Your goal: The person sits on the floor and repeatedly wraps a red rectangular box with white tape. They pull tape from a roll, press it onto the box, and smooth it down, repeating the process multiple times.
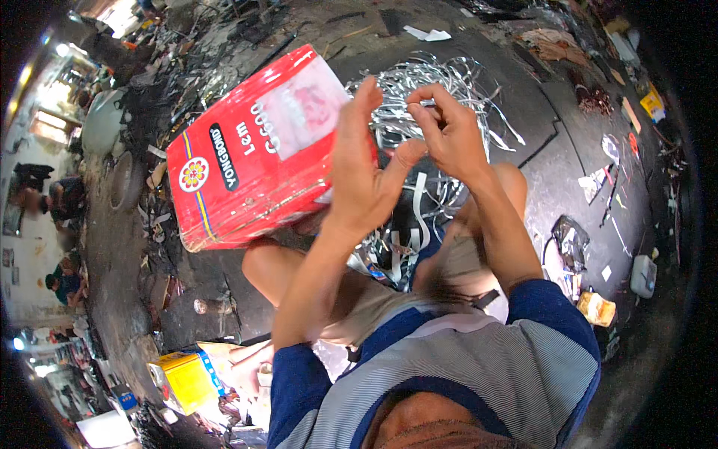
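Observation:
A large red box [247, 161] with a white panel and a round flower emblem leans tilted above my left knee. My left hand [363, 168] is open beside its right edge, fingers straight and thumb spread; whether it touches the box I cannot tell. To the right, my right hand [449, 135] has its thumb and forefinger curled together. Anything in that pinch is too small to make out. Behind both hands lies a tangled heap of shiny silver strips [449, 78], and more pale strips [420, 206] hang between my legs.
Dark floor surrounds me, littered with scraps. At lower left stands a yellow box [183, 382]; a clear bottle [213, 307] lies near my left knee. A black plastic bag [570, 243] and a white container [643, 277] are on the right. People [67, 280] sit far left.

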A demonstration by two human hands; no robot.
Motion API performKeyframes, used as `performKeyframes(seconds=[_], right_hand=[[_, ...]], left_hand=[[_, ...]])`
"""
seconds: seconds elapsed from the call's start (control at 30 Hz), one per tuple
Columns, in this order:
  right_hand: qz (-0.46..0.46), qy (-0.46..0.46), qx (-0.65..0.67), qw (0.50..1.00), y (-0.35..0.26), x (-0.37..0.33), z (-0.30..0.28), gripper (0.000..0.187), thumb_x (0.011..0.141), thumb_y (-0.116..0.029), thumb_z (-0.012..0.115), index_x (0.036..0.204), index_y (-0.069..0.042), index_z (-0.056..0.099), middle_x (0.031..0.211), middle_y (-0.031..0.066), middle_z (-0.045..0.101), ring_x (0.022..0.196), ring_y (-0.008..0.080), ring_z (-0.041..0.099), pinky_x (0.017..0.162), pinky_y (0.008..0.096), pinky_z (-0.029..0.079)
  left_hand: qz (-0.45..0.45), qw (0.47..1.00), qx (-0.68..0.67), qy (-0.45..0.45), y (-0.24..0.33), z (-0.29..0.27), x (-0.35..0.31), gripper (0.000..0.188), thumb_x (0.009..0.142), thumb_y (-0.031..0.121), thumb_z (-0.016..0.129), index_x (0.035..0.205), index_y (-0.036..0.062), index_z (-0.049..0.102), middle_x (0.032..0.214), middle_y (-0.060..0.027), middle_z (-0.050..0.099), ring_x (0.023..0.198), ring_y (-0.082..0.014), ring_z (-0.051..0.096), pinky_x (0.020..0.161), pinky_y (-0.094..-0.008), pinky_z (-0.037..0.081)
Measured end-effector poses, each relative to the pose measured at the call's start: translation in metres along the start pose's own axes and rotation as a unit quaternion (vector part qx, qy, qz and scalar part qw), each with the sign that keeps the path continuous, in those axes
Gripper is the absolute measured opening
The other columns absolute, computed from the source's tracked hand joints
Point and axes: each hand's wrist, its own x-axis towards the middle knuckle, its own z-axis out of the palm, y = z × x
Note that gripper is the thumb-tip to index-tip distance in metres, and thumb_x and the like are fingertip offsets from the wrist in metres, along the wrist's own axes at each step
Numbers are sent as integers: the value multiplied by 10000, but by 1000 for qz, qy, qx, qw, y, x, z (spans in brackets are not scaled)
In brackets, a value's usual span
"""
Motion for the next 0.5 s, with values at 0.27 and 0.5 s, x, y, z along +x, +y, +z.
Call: performKeyframes(seconds=[0.27, 0.5], right_hand=[[-22, 47, -104, 993, 14, 16, -47, 159, 929, -175, 655, 1031, -62, 608, 629, 105, 625, 550, 151, 587, 519, 321, 446], [9, 95, -165, 982, 104, 72, -81, 222, 916, -253, 672, 995, -55, 610, 610, 48, 596, 545, 131, 486, 550, 342, 412]], left_hand=[[-328, 934, -122, -71, 2, 17, -108, 240, 989, 190, 575, 869, 10, 679, 626, 48, 499, 580, -32, 440, 510, -215, 310], [-461, 879, -123, -6, 34, -44, -208, 212, 991, 191, 616, 893, 17, 686, 652, 54, 515, 591, -26, 432, 514, -204, 319]])
